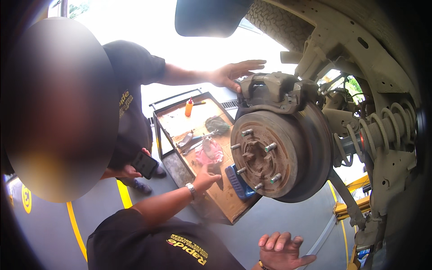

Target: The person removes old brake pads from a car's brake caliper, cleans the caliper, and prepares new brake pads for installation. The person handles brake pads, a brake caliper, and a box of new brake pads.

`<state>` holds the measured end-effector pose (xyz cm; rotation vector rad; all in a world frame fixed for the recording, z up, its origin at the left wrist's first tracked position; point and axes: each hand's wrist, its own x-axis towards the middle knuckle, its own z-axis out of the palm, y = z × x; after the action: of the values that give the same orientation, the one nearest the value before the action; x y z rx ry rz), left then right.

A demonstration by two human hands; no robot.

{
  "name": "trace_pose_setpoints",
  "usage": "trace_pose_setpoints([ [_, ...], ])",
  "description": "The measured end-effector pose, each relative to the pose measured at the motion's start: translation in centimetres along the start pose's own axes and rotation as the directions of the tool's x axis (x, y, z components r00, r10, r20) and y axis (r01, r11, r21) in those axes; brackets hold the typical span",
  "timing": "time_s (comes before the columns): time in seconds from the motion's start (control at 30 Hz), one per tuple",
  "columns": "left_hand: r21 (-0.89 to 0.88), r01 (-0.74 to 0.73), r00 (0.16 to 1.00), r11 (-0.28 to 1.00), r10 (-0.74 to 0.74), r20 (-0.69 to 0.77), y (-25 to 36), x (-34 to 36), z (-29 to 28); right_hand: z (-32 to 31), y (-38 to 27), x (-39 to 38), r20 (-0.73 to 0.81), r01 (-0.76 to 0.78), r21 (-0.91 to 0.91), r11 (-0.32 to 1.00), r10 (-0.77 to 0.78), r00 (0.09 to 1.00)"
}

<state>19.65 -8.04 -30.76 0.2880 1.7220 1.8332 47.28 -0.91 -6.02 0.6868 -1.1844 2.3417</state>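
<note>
Held the right hand (284, 251) nearest, thumb out, fingers half curled, apparently empty. Held the left hand (207, 179) over the tray (223, 203), just short of the pink rag (209, 152), thumb and a finger extended, with nothing visible in its grip. Had the disc (317, 150) past the tray's right edge, apparently only partly stripped: down to bare studs (270, 147), but with the caliper (275, 87) still mounted. Found a blue case (238, 183) at the tray's near right corner, with contents hidden; around the middle, a spanner (193, 147) beside the pink rag; toward the right edge, a dark rag (218, 125); by the far edge, an orange bottle (189, 108), fill unclear. Saw a co-worker's hand (229, 74) touching the caliper, another (131, 172) holding a phone (145, 166).
</note>
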Motion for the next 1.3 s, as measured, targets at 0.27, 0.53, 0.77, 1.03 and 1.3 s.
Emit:
trace_pose_setpoints([
  [0.27, 0.783, -0.605, 0.795, -0.143, -0.068, 0.602, 0.6, 6.3, 3.6, -8.1, 0.5, -18.6, -0.586, 0.041, 0.250, 0.967, 0.117, 0.802],
  [0.53, 0.720, -0.616, 0.787, -0.320, -0.296, 0.542, -6.7, 10.4, 6.1, -13.6, -3.6, -24.1, -0.603, -0.046, 0.141, 0.989, 0.122, 0.789],
  [0.77, 0.805, -0.550, 0.835, -0.222, -0.159, 0.527, -6.3, 8.3, 5.6, -17.0, -6.3, -24.0, -0.566, -0.170, 0.121, 0.978, 0.209, 0.798],
  [1.03, 0.884, -0.464, 0.765, 0.052, 0.526, 0.371, -6.4, -3.1, 2.2, -17.5, -6.4, -20.4, -0.586, -0.301, 0.076, 0.951, 0.287, 0.758],
  [1.3, 0.515, -0.010, 0.924, 0.857, 0.205, -0.324, -12.6, -11.2, 0.4, -12.9, -8.2, -11.5, -0.164, -0.535, -0.124, 0.836, 0.514, 0.842],
])
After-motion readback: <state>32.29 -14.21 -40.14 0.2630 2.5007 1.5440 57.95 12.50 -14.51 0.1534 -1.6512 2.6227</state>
